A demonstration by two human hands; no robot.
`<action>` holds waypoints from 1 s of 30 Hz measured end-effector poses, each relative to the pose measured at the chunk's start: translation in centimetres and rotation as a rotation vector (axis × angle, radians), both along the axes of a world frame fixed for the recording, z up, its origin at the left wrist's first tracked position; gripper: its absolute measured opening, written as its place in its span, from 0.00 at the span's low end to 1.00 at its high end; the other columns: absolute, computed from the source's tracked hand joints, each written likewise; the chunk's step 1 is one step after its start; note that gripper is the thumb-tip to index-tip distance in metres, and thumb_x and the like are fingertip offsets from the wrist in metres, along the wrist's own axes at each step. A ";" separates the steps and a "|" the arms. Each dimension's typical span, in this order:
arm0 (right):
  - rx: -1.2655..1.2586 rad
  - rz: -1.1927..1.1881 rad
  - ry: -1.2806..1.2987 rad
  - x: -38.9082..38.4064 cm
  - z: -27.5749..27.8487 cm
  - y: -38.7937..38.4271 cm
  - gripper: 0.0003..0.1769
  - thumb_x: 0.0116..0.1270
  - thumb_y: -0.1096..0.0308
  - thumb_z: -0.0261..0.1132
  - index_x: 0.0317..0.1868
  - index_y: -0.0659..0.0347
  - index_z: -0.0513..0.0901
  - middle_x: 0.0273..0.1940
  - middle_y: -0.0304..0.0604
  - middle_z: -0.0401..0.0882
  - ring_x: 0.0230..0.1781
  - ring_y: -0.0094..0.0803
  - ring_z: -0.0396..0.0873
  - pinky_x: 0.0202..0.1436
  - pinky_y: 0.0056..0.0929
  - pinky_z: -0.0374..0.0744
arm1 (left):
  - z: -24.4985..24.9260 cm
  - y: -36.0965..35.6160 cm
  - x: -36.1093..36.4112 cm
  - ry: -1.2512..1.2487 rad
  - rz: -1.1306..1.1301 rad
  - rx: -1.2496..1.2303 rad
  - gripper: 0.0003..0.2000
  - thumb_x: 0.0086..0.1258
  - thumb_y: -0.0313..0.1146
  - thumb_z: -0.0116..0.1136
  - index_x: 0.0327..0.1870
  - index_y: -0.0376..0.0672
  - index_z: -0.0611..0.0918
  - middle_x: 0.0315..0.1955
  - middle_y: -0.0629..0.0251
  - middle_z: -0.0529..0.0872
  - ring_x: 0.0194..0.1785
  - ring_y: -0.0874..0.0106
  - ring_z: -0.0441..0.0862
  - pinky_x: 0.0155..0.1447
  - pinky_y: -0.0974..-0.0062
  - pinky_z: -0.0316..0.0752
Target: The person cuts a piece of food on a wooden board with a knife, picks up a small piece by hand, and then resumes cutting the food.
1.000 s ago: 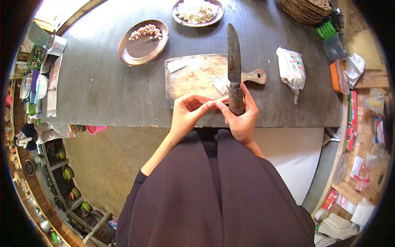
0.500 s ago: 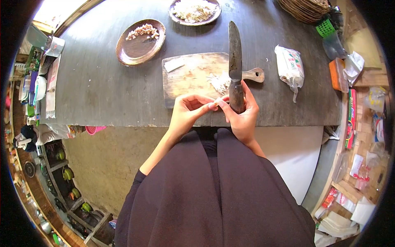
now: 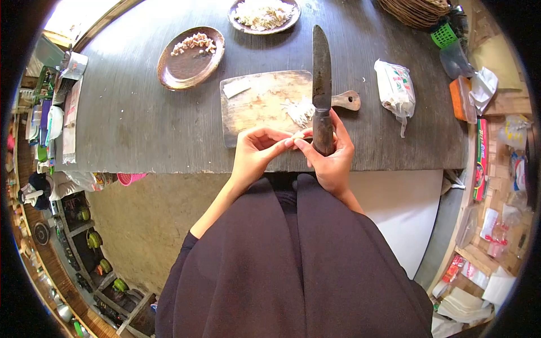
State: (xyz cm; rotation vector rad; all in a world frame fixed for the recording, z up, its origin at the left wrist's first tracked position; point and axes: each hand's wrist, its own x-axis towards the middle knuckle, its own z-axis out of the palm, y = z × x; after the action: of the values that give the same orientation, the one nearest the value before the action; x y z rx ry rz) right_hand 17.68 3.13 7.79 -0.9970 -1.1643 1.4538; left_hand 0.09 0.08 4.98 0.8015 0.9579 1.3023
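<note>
In my right hand [image 3: 329, 155] the wooden handle of a large dark-bladed knife [image 3: 322, 79] is held, blade pointing away from me. The thumb and fingertips of that hand meet those of my left hand [image 3: 256, 152], which pinch something too small to make out. Both hands are over the near edge of a wooden cutting board [image 3: 253, 112]. On the board lie thin pale shreds [image 3: 298, 112] and a flat white piece [image 3: 236, 88].
A brown plate [image 3: 189, 70] with small chopped pieces stands at the back left, beside another plate [image 3: 264, 29] of pale shreds. Right of the board lies a white plastic packet [image 3: 396, 90]. A green basket [image 3: 444, 36] and an orange-sided container [image 3: 462, 101] stand at the right edge.
The view has shifted slightly. The hands stay fingertip to fingertip, with only a small movement of the fingers; the knife remains in the right hand.
</note>
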 end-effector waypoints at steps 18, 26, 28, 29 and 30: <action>0.053 0.014 -0.012 0.4 0.2 -0.3 0.44 0.65 0.81 0.75 0.79 0.64 0.65 0.40 0.41 0.90 0.33 0.19 0.85 0.29 0.16 0.77 | -0.1 -0.2 0.2 -0.113 -0.016 -0.010 0.05 0.73 0.23 0.70 0.45 0.32 0.89 0.41 0.55 0.93 0.45 0.71 0.90 0.56 0.70 0.85; 0.024 -0.003 -0.013 0.3 -0.2 -0.4 0.43 0.66 0.81 0.75 0.79 0.64 0.65 0.40 0.41 0.89 0.33 0.19 0.85 0.28 0.16 0.77 | 0.2 -0.4 0.2 -0.014 0.001 0.025 0.05 0.73 0.23 0.69 0.46 0.32 0.89 0.41 0.56 0.93 0.45 0.71 0.90 0.56 0.71 0.85; 0.022 -0.009 -0.021 0.3 -0.1 -0.5 0.43 0.66 0.80 0.75 0.79 0.64 0.65 0.40 0.41 0.89 0.33 0.19 0.85 0.27 0.16 0.77 | 0.1 -0.5 0.1 -0.014 0.001 0.031 0.06 0.74 0.24 0.68 0.46 0.31 0.89 0.41 0.56 0.93 0.46 0.71 0.90 0.56 0.71 0.85; 0.009 -0.007 -0.005 0.2 0.1 -0.4 0.44 0.66 0.81 0.75 0.79 0.65 0.64 0.40 0.42 0.89 0.32 0.19 0.85 0.27 0.16 0.76 | 0.1 -0.6 0.1 -0.042 0.003 0.016 0.06 0.74 0.24 0.68 0.47 0.31 0.89 0.42 0.55 0.93 0.46 0.71 0.90 0.56 0.71 0.85; -0.003 -0.006 0.011 0.2 0.3 -0.4 0.44 0.66 0.81 0.75 0.79 0.65 0.64 0.40 0.42 0.89 0.31 0.19 0.85 0.26 0.16 0.76 | 0.0 -0.6 0.1 -0.070 0.004 0.000 0.07 0.74 0.24 0.68 0.48 0.31 0.89 0.42 0.55 0.93 0.46 0.71 0.91 0.57 0.71 0.85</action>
State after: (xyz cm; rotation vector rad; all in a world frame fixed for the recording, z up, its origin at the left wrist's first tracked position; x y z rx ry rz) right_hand 17.84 2.69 8.04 -0.9925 -1.1500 1.4547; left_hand 0.17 -0.52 5.01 0.7498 0.9043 1.3255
